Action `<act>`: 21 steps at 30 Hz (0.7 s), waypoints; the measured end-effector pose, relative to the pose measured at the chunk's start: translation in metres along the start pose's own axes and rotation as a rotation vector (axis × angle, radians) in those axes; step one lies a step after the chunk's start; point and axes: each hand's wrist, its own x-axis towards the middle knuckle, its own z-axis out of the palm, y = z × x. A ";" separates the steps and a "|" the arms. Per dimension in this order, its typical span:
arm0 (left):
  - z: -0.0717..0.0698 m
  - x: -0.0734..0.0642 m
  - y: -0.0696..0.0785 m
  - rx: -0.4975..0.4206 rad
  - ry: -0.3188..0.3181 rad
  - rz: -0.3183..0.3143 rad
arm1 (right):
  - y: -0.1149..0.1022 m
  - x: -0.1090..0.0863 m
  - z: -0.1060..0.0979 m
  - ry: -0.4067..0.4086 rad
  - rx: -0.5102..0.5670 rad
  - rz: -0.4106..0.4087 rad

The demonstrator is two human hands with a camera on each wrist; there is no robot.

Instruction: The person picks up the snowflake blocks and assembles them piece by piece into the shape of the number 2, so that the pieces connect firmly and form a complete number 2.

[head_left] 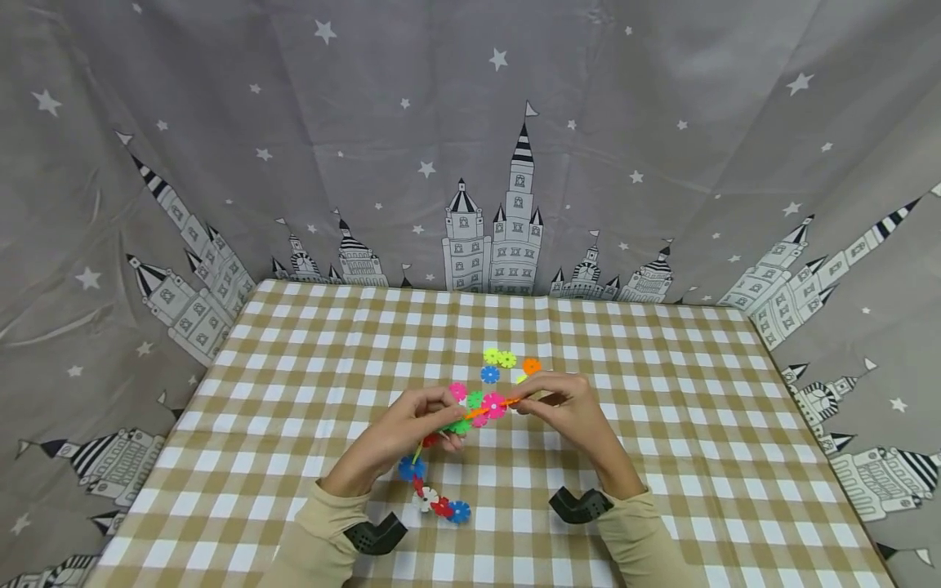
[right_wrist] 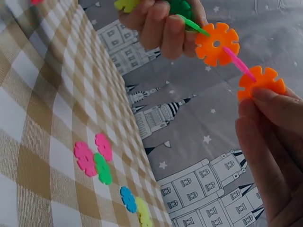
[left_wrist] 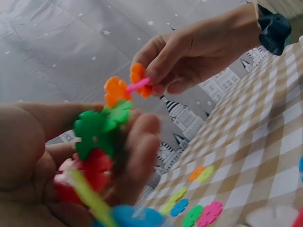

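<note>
Both hands hold a chain of slotted plastic flower discs above the table. My right hand (head_left: 566, 406) pinches the orange disc (right_wrist: 273, 84) at the chain's end between thumb and fingers. A pink disc (right_wrist: 238, 62), slotted into it, joins it to a second orange disc (right_wrist: 208, 47). My left hand (head_left: 404, 429) grips the chain around its green discs (left_wrist: 90, 132), with a red disc (left_wrist: 98, 165) by the palm. From there the rest of the chain trails down past a blue disc (head_left: 412, 468), red and white ones, to a blue end disc (head_left: 459, 512).
Loose discs lie on the checked tablecloth (head_left: 309, 343) beyond the hands: pink (head_left: 458, 392), green (head_left: 474, 399), blue (head_left: 490, 375), yellow (head_left: 507, 359) and orange (head_left: 531, 366). A grey curtain (head_left: 412, 73) with printed castles hangs behind the table.
</note>
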 end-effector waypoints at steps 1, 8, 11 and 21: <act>-0.001 0.000 0.000 0.009 -0.004 -0.007 | 0.000 0.000 0.000 -0.011 0.005 0.004; -0.002 -0.002 0.003 0.152 -0.004 -0.048 | -0.002 0.003 0.006 -0.155 0.054 -0.010; 0.001 -0.002 0.003 0.173 -0.032 -0.001 | -0.002 0.004 0.011 -0.200 0.068 -0.014; 0.007 0.000 0.000 0.170 -0.005 0.086 | 0.000 0.006 0.022 -0.195 0.040 0.030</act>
